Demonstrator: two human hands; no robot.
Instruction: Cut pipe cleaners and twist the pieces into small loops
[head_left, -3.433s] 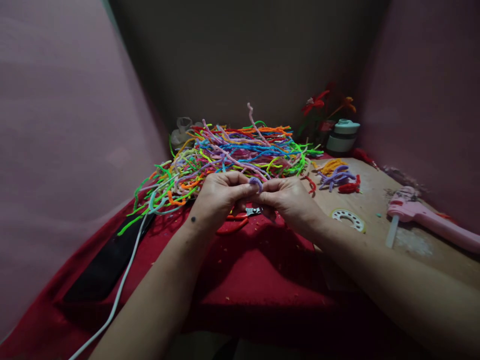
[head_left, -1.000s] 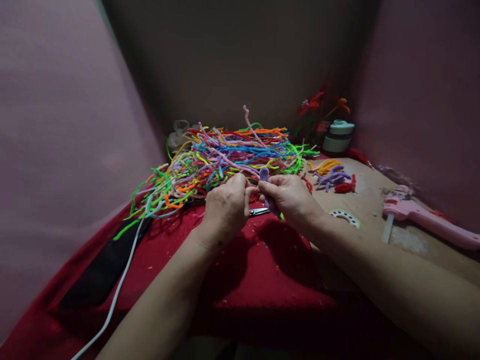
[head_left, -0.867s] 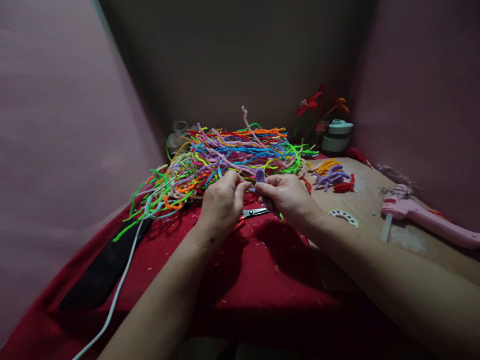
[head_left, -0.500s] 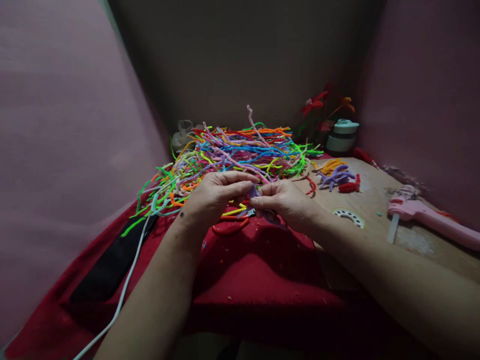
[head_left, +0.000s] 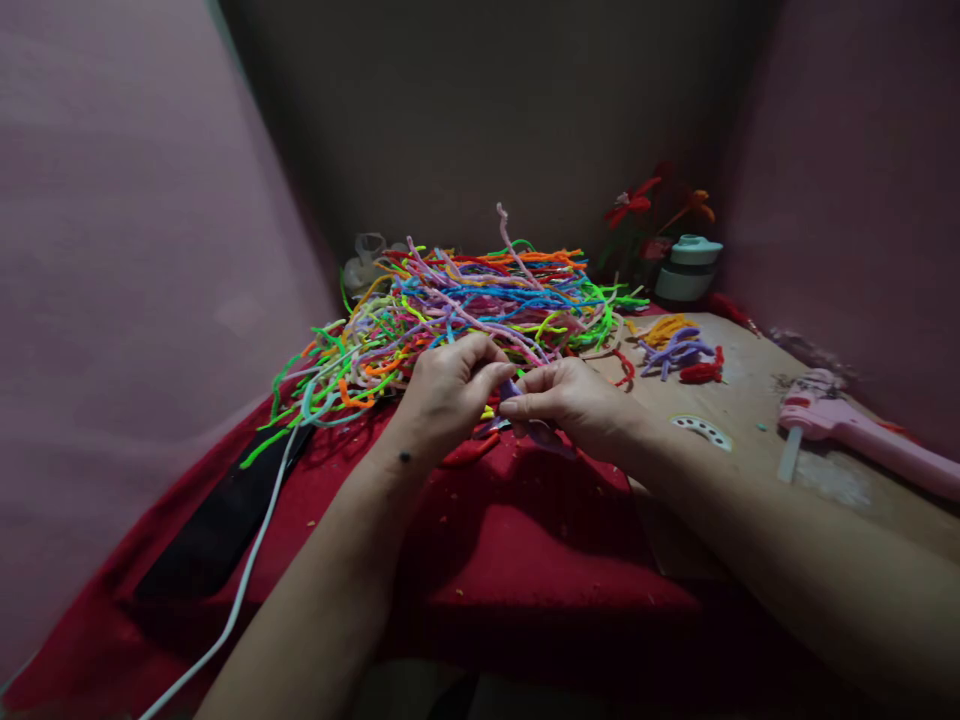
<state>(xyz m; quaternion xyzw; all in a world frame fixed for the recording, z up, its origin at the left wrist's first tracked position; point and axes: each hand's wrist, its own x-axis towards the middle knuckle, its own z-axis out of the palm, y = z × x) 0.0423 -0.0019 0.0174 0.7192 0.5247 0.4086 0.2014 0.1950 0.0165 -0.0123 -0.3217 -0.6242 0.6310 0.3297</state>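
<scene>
Purple pipe cleaner (head_left: 510, 389) pinched between left hand (head_left: 450, 392) and right hand (head_left: 574, 402), both grips closed on it.

Hands (head_left: 517, 395) meet (fingertips seemingly pinched)

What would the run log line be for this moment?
left hand: pinching purple pipe cleaner | right hand: pinching same | behind: pipe cleaner pile | right: pink glue gun

You pinch a lilac pipe cleaner (head_left: 512, 389) over a red cloth (head_left: 525, 530). Behind it lies a pile of pipe cleaners (head_left: 480, 300) in green, blue, orange, pink and yellow. To your right sits a pink glue gun (head_left: 855, 435), and a white cable (head_left: 240, 590) crosses a black strip (head_left: 214, 530).
</scene>
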